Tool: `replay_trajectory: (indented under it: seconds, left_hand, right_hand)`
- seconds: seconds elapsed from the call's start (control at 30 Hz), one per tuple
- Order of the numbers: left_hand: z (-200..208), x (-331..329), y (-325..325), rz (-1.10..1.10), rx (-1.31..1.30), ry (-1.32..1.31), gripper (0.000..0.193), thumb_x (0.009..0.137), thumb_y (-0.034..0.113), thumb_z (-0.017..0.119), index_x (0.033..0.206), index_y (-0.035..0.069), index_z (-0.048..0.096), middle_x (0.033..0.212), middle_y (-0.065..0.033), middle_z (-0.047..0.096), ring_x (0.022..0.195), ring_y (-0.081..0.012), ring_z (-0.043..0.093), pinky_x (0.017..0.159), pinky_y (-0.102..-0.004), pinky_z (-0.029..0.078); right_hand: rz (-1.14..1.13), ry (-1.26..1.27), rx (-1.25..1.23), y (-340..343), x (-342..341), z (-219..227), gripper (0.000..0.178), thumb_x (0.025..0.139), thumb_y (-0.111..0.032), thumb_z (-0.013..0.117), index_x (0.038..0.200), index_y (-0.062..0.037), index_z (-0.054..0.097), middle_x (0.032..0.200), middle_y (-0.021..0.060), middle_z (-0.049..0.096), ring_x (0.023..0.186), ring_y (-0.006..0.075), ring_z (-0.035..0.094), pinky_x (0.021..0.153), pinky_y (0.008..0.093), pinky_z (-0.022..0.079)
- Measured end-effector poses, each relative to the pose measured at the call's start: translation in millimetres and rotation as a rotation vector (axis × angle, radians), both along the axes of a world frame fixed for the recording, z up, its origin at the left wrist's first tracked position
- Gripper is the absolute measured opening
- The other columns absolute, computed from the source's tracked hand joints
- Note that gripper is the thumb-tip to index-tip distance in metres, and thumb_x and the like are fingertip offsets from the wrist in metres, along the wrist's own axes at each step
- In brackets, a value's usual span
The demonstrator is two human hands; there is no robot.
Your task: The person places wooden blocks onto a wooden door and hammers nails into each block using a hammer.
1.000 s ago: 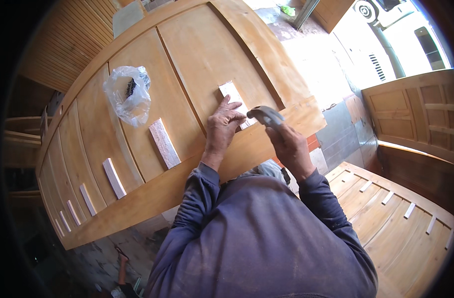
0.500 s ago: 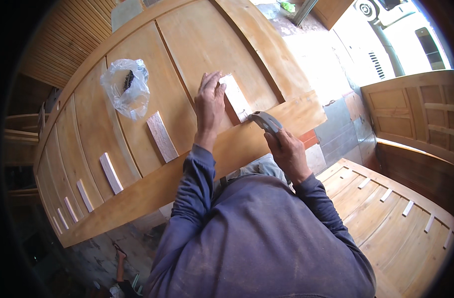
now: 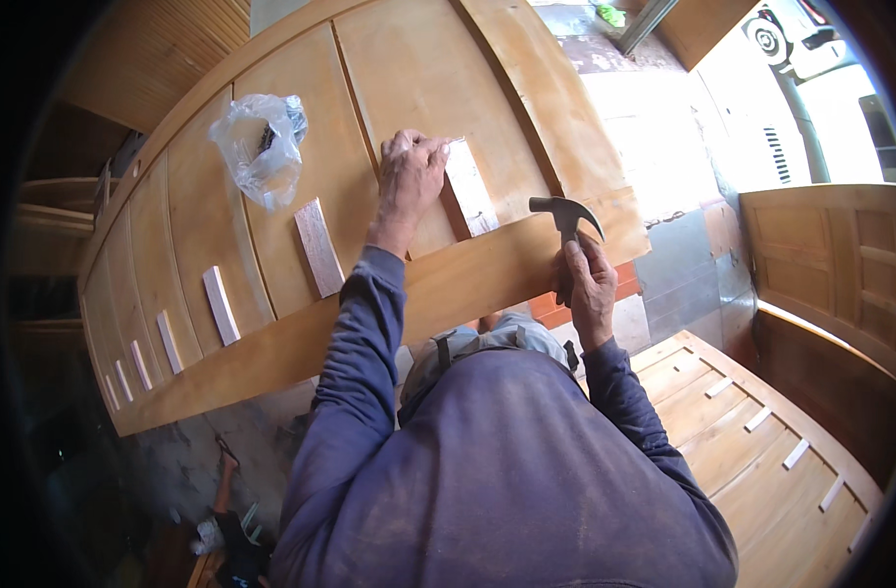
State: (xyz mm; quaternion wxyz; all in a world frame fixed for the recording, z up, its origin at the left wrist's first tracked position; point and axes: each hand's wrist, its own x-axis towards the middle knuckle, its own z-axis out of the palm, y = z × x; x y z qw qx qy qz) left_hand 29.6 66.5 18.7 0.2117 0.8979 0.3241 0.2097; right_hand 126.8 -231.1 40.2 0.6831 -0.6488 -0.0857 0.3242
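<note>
A claw hammer (image 3: 567, 210) is in my right hand (image 3: 589, 284), its head raised just over the near rail of a large wooden panel (image 3: 418, 73). My left hand (image 3: 413, 181) rests on the panel with its fingers curled and its thumb side against a short pale wood block (image 3: 472, 188). Whatever the left fingers may pinch is too small to make out. The block stands against the rail, its near end close to the hammer. Further left along the same rail, another block (image 3: 317, 247) and several smaller-looking ones line up.
A clear plastic bag (image 3: 287, 165) with dark contents lies on the panel. At the lower right, a second wooden panel (image 3: 732, 470) carries similar blocks. A panelled door (image 3: 810, 235) stands at the right. A person's leg (image 3: 224, 480) shows at the lower left.
The hammer has lifted off the block's near end and moved right with my right hand, its head turning. My left hand stays by the block, its fingers more curled.
</note>
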Motion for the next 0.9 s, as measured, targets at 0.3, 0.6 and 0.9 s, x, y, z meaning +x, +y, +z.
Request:
replay_trajectory:
  seconds: [0.3, 0.6, 0.9]
  left_hand:
    - [-9, -6, 27, 0.008, -0.391, 0.031, 0.033, 0.105, 0.025, 0.068, 0.135, 0.016, 0.076, 0.112, -0.0105, 0.071, 0.107, -0.0223, 0.068, 0.098, -0.0379, 0.052]
    - [-23, -44, 8, 0.125, -0.87, -0.647, 0.054, 0.109, 0.019, 0.063, 0.159, 0.003, 0.049, 0.139, -0.0107, 0.065, 0.133, -0.0189, 0.059, 0.12, -0.0355, 0.042]
    - [-12, -51, 45, 0.025, -1.043, -0.478, 0.047, 0.11, 0.021, 0.062, 0.155, 0.005, 0.055, 0.135, -0.0087, 0.069, 0.121, -0.0148, 0.067, 0.108, -0.0337, 0.053]
  right_hand:
    - [0.129, 0.021, 0.088, -6, 10, -9, 0.04, 0.113, -0.022, 0.061, 0.143, 0.0043, 0.06, 0.079, -0.0003, 0.062, 0.057, 0.004, 0.053, 0.046, 0.0218, 0.042]
    - [0.167, 0.025, 0.114, -12, 12, -12, 0.04, 0.112, -0.021, 0.061, 0.143, 0.0046, 0.06, 0.082, -0.0002, 0.064, 0.057, 0.0039, 0.054, 0.046, 0.0218, 0.043]
    - [0.236, -0.084, 0.014, -18, 11, -7, 0.049, 0.11, -0.02, 0.065, 0.153, 0.001, 0.054, 0.091, 0.001, 0.067, 0.067, 0.0049, 0.06, 0.051, 0.0207, 0.046]
